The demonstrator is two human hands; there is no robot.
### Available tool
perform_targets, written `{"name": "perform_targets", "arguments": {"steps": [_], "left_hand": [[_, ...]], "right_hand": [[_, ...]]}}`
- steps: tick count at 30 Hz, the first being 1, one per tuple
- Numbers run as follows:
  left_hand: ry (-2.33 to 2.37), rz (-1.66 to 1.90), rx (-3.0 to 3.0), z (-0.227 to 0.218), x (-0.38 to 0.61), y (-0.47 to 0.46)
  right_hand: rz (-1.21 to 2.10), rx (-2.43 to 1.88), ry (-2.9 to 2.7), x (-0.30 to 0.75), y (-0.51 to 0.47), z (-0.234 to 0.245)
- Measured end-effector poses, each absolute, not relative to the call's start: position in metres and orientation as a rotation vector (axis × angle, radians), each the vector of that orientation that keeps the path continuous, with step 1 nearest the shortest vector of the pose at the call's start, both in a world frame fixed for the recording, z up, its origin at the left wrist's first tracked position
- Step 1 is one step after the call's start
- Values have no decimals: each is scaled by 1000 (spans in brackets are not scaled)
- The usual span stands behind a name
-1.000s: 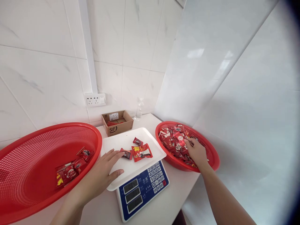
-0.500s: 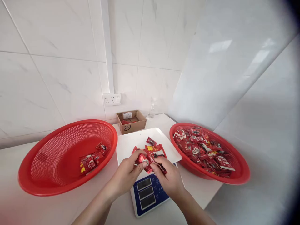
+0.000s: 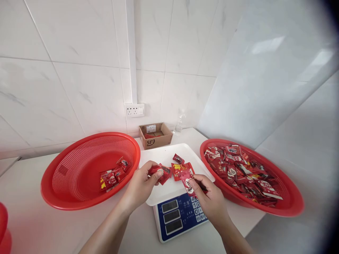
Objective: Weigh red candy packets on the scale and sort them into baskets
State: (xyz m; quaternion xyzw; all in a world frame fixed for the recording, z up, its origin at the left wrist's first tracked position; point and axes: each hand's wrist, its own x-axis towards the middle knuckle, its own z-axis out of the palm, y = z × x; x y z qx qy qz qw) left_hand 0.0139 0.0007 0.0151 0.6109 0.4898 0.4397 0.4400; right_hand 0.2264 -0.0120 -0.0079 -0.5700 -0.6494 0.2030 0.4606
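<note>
My left hand (image 3: 141, 185) is closed on a small red candy packet (image 3: 159, 172) over the left side of the white scale tray (image 3: 164, 192). My right hand (image 3: 209, 199) pinches another red packet (image 3: 188, 184) at the tray's front right. Two more red packets (image 3: 178, 164) lie on the tray. The blue digital scale (image 3: 180, 218) sits under the tray. A red mesh basket (image 3: 79, 180) on the left holds a few packets (image 3: 112, 174). A red basket (image 3: 288, 208) on the right is full of red packets (image 3: 238, 173).
A small open cardboard box (image 3: 155, 135) and a clear plastic bottle (image 3: 180, 123) stand against the tiled wall behind the scale. A wall socket (image 3: 135, 110) sits above them. Another red object's edge (image 3: 4, 229) shows at the far left. A white wall closes in on the right.
My right hand left the right basket and came to the scale tray with a packet. My left hand closed on a packet from the tray. The two hands have since drawn slightly apart.
</note>
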Motion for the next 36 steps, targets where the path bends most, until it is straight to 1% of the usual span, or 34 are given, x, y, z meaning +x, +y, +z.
{"name": "perform_targets", "arguments": {"steps": [4,10,14,17,21,24,28,31,36], "left_hand": [[1243,1011,1558,16,16,-1],[1367,862,1802,19,21,-1],[1430,802,1880,13,21,2],[1495,833,1995,2,19,6],[1534,996,2165,-5,19,8],[1361,1035,2070,1,22,3],[1126,984,1880,9,29,-5],[1069,977,1722,9,33,-6],[964,1073,1382,8,33,-2]], "right_hand": [[533,-1430,-1616,231,-11,-9],[601,-1429,-1616,235,-9,-10],[631,-1419,-1597,234,-8,-10],[645,-1417,-1585,232,-8,-8],[681,-1398,-1567,225,-10,-4],[755,-1363,-1584,219,-10,-4],[805,-1289,-1651,211,-11,-1],[804,-1266,-1721,207,-13,2],[802,-1311,-1833,206,-13,2]]}}
